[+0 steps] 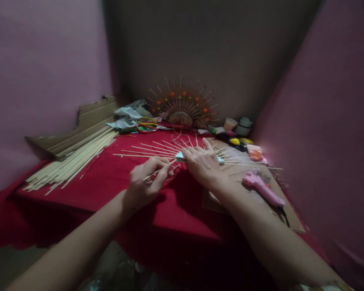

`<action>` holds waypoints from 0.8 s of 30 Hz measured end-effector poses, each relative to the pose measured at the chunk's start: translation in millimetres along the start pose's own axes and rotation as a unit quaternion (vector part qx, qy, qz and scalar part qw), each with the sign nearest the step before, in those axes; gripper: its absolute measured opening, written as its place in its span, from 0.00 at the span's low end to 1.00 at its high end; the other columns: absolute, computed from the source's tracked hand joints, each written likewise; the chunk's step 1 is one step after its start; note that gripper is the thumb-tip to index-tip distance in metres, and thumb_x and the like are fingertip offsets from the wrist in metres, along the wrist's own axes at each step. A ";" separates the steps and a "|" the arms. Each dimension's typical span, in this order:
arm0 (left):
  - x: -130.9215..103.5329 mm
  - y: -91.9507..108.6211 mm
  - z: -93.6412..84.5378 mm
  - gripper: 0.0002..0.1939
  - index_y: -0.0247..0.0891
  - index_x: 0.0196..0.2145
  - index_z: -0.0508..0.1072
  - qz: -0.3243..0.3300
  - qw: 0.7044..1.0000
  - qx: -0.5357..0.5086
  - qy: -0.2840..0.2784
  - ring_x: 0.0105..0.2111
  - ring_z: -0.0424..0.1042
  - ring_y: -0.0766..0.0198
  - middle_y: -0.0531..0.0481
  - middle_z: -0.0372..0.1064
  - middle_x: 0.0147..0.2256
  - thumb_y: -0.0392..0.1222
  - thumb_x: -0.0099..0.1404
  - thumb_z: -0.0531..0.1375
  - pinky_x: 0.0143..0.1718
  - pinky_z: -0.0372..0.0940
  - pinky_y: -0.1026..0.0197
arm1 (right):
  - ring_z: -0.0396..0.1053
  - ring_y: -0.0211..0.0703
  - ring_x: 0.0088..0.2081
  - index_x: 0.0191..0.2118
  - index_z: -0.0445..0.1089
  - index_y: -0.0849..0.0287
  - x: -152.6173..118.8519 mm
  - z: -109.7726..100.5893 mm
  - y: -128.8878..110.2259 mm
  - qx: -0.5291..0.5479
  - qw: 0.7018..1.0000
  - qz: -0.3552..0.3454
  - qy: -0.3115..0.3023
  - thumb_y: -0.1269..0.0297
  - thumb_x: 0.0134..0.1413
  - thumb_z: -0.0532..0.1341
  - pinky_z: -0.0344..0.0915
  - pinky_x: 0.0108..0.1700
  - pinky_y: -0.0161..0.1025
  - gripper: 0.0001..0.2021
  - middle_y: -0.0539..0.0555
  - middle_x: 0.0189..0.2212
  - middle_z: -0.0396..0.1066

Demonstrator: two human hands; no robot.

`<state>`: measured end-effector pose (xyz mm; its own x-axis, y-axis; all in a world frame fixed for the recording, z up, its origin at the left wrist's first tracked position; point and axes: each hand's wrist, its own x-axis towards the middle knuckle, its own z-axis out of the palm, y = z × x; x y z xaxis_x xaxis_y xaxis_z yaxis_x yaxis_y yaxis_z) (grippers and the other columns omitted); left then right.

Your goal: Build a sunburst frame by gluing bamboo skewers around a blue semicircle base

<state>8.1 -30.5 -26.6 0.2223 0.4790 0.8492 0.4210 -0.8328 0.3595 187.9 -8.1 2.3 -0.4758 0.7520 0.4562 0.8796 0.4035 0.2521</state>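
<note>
The blue strip with thin sticks lies mid-table, its right part over the cardboard sheet. It could skid or twist if the right hand, laid across its middle, pressed unevenly; whether those fingers grip is hidden. The left hand pinches a loose stick beside the strip's left end; pushed hard, that stick might snap or knock its neighbours askew. The strip's long axis runs left to right, and the sticks fan toward the far side, the outermost nearly sideways. The pink glue gun, on the right, might be nudged by the right forearm.
</note>
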 end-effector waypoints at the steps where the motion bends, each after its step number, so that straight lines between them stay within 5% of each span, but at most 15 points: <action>1: -0.4 0.7 0.5 0.05 0.36 0.33 0.71 0.018 1.000 0.010 -0.007 0.32 0.75 0.67 0.52 0.74 0.29 0.30 0.63 0.57 0.34 0.69 0.66 | 0.72 0.45 0.37 0.39 0.68 0.60 0.0 0.8 -0.2 0.001 1.000 0.001 0.001 0.71 0.62 0.51 0.44 0.60 0.51 0.09 0.52 0.35 0.75; 12: 5.1 -2.0 12.5 0.03 0.34 0.34 0.69 0.113 0.989 0.087 -0.047 0.30 0.74 0.66 0.47 0.73 0.31 0.30 0.64 0.55 0.33 0.68 0.66 | 0.71 0.44 0.36 0.39 0.68 0.61 0.4 -0.4 -0.9 0.005 1.000 -0.007 0.001 0.73 0.61 0.52 0.44 0.60 0.52 0.08 0.53 0.35 0.75; 19: 3.6 7.0 22.7 0.06 0.33 0.31 0.65 0.222 0.943 0.242 -0.051 0.27 0.73 0.61 0.39 0.73 0.30 0.29 0.64 0.51 0.23 0.66 0.62 | 0.71 0.43 0.35 0.39 0.68 0.61 -0.1 0.5 -1.9 0.004 1.000 -0.011 -0.021 0.73 0.61 0.53 0.41 0.61 0.53 0.07 0.53 0.34 0.76; 21: 5.6 8.5 24.3 0.07 0.33 0.29 0.65 0.205 0.948 0.240 -0.050 0.24 0.71 0.61 0.41 0.72 0.27 0.30 0.64 0.51 0.21 0.65 0.62 | 0.71 0.44 0.35 0.38 0.69 0.61 -0.4 2.0 -2.5 -0.001 1.000 -0.012 -0.027 0.72 0.61 0.53 0.41 0.61 0.53 0.07 0.53 0.34 0.76; 24: 10.6 7.8 21.1 0.07 0.34 0.29 0.67 0.034 0.993 0.100 -0.045 0.20 0.71 0.65 0.48 0.72 0.23 0.33 0.65 0.53 0.21 0.66 0.64 | 0.72 0.45 0.35 0.39 0.69 0.61 -0.6 2.0 -3.2 0.000 1.000 -0.014 -0.022 0.71 0.61 0.53 0.42 0.61 0.53 0.08 0.53 0.34 0.76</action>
<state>32.3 -26.0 -23.0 0.3299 0.4531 0.8282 0.5665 -0.7968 0.2103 185.4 -8.8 -0.5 -0.4988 0.7628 0.4114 0.8663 0.4245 0.2631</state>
